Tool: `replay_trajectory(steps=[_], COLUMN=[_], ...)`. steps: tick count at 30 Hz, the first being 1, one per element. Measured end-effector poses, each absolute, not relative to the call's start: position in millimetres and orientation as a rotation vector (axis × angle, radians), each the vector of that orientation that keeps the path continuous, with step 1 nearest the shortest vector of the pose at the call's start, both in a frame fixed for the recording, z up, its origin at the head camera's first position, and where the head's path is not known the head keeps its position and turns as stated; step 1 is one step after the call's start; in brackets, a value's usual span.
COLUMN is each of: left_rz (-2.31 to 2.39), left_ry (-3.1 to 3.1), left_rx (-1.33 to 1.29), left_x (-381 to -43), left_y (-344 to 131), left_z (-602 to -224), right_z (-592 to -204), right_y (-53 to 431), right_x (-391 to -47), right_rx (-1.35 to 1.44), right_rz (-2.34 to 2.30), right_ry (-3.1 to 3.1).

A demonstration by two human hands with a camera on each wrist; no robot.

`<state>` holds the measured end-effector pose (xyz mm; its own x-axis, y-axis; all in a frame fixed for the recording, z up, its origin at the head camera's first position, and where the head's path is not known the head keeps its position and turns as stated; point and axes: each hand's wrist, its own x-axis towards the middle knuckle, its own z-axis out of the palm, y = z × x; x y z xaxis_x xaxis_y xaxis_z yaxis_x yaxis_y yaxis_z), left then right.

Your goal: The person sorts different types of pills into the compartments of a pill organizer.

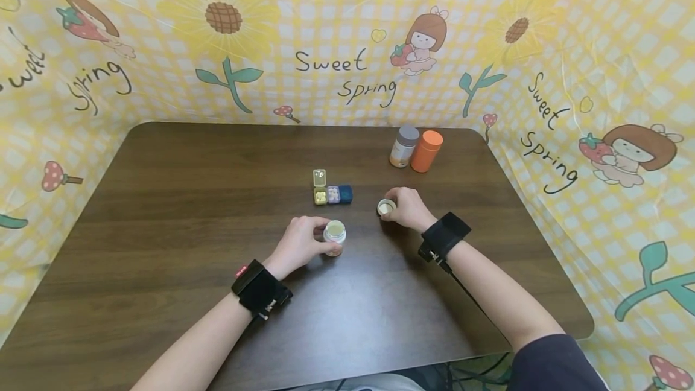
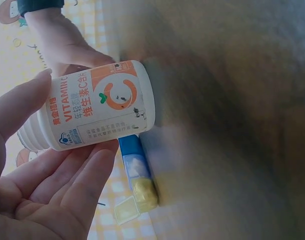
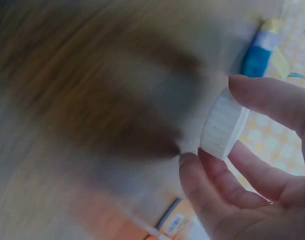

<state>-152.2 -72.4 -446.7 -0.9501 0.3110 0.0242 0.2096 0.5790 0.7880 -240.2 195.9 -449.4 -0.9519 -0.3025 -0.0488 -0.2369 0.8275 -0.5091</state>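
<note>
My left hand (image 1: 297,242) grips a white vitamin C bottle (image 2: 95,107) with orange print, its thumb on one side and fingers on the other. The bottle (image 1: 335,233) stands uncapped, mouth upward, in the head view. To its right, my right hand (image 1: 412,210) pinches a white ribbed cap (image 3: 222,125) between thumb and fingers, low over the table. From above, the cap (image 1: 386,207) shows its hollow inner side. Beyond the bottle lies a small pill organizer (image 1: 339,194) with yellow, pale and blue compartments. The yellow lid (image 1: 319,178) is flipped back, and yellowish pieces sit in that compartment.
At the back right of the brown table (image 1: 179,198) stand a grey-capped bottle (image 1: 404,146) and an orange bottle (image 1: 426,151), side by side. A yellow checked cloth (image 1: 336,29) hangs behind and along both sides. Dark cables (image 1: 478,374) run below the front edge.
</note>
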Motion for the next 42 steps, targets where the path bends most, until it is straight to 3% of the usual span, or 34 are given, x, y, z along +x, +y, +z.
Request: replay_trajectory(steps=[18, 27, 42], left_rz=[1.346, 1.347, 1.35], left_ry=[2.664, 2.642, 2.673], left_rx=[0.423, 0.419, 0.504], left_x=[-151, -151, -152], left_y=[-74, -73, -75], left_z=[-445, -444, -447], right_z=[-407, -400, -406], right_y=[148, 137, 120], right_x=[-185, -178, -171], right_rx=[-0.924, -0.95, -0.902], right_rz=[-0.975, -0.927, -1.26], right_ry=[2.785, 2.777, 2.581])
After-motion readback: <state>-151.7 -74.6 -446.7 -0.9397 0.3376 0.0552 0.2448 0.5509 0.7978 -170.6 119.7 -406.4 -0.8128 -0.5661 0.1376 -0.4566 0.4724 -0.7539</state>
